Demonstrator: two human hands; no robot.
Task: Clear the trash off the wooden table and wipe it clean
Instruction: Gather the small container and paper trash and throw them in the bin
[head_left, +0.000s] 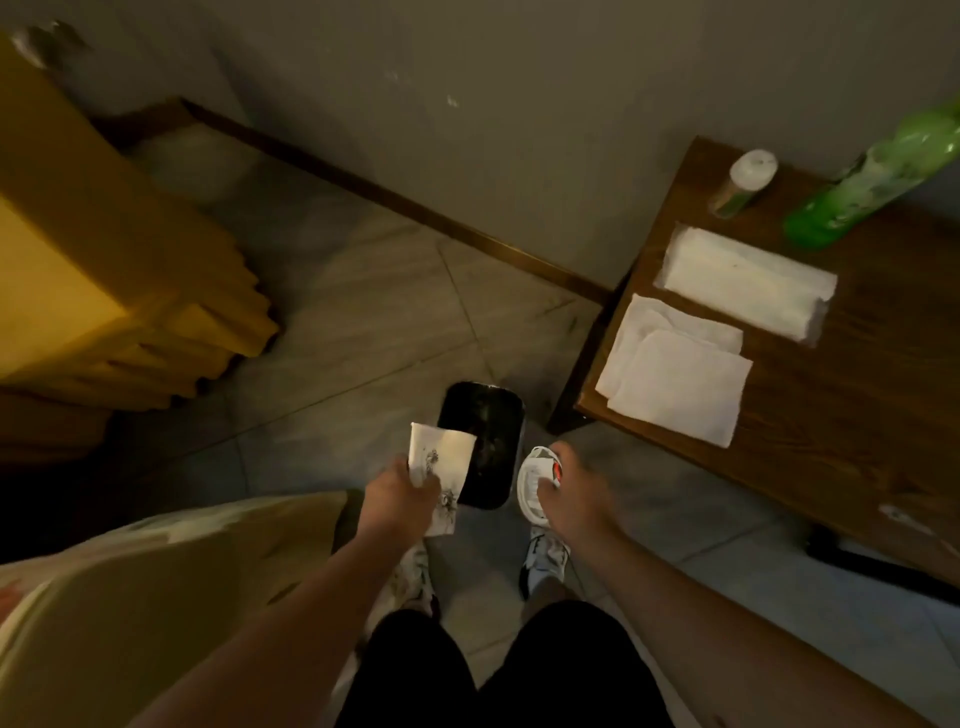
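Observation:
My left hand (400, 493) grips a soiled white paper (441, 460) with dark stains and holds it over the near left rim of a small black trash bin (483, 421) on the floor. My right hand (576, 488) hangs just right of the bin, above my white shoe (532, 483). Its fingers are curled downward and I cannot make out anything in them. The wooden table (831, 447) stands to the right. Folded white napkins (675, 384) lie near its left edge.
Also on the table are a flat white tissue pack (748, 283), a green plastic bottle (872, 176) and a small white-capped jar (748, 179). Yellow stacked furniture (78, 234) fills the left. A beige cushion-like shape (156, 597) lies at lower left. The floor is tiled.

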